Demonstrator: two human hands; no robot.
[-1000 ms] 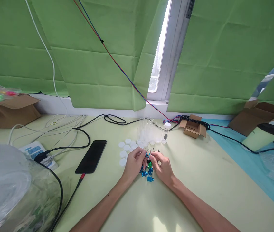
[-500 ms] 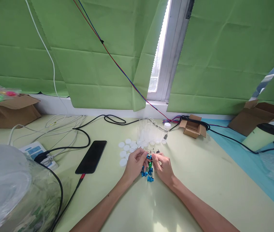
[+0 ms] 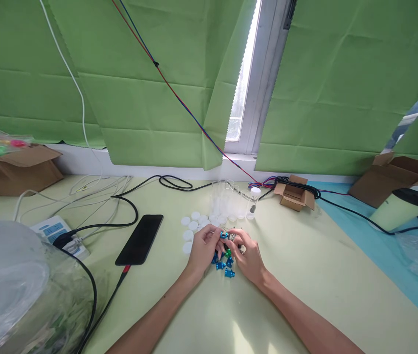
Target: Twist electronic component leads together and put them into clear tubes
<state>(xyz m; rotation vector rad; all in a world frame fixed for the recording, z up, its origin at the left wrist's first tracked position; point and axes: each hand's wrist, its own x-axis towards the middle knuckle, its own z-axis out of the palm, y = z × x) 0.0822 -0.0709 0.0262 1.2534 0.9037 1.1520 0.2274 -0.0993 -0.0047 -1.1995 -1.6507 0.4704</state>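
Between thumb and fingers, my left hand (image 3: 204, 247) pinches a small shiny blue metallic part (image 3: 224, 235). My right hand (image 3: 247, 253) is closed at the part's right end, its thumb and index finger on a small dark bit there; the exact contact is partly hidden. Below the hands lie several similar blue parts (image 3: 230, 273) on the table, with a green one (image 3: 228, 252) among them. Just beyond the fingertips are small silver and dark pieces, largely covered by the hands. White round caps (image 3: 187, 236) are spread to the left of my left hand.
Clear tubes (image 3: 223, 199) stand behind the hands, near a capped one (image 3: 254, 201). A phone (image 3: 139, 240) with a cable lies left. A small open carton (image 3: 294, 196), black cables and a green cup (image 3: 393, 211) are right. A large plastic container (image 3: 6, 285) fills the lower left.
The blue part has shifted slightly left and up with my left hand. My right fingers have changed their hold, with the index finger now stretched over the top.
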